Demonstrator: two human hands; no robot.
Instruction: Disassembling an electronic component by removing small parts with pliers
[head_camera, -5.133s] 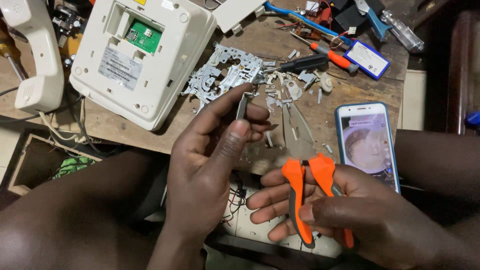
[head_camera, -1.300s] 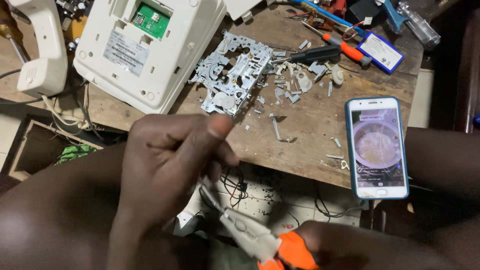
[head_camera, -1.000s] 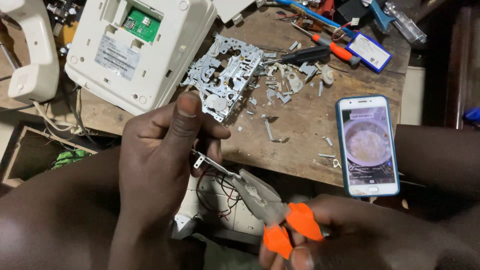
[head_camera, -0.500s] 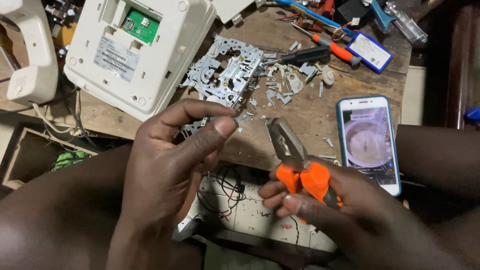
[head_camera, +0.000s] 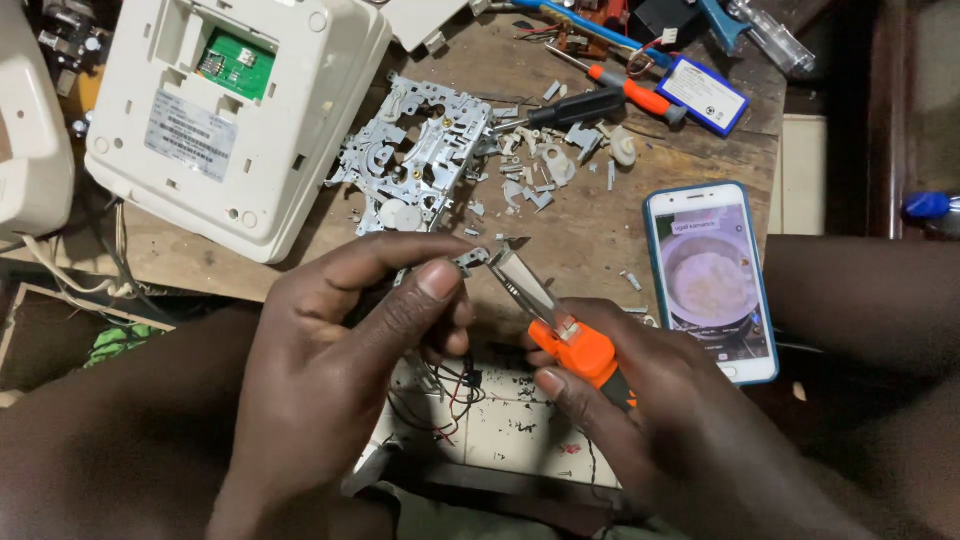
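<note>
Pinched between thumb and forefinger, the left hand (head_camera: 340, 370) has a closed grip on a small grey metal part (head_camera: 470, 260), held in the air just above the near edge of the wooden desk (head_camera: 590, 235). Right hand (head_camera: 660, 420) is wrapped shut around the orange handles of a pair of pliers (head_camera: 560, 325), whose narrow metal nose points up and left and meets the metal part at its right end. Behind the hands, a stripped grey metal mechanism (head_camera: 415, 160) lies on the desk among scattered small scraps. A white device housing (head_camera: 235, 110) with a green circuit board showing sits to its left. A smartphone (head_camera: 712, 280) with a lit screen lies to the right, and a screwdriver (head_camera: 600, 100) lies further back.
</note>
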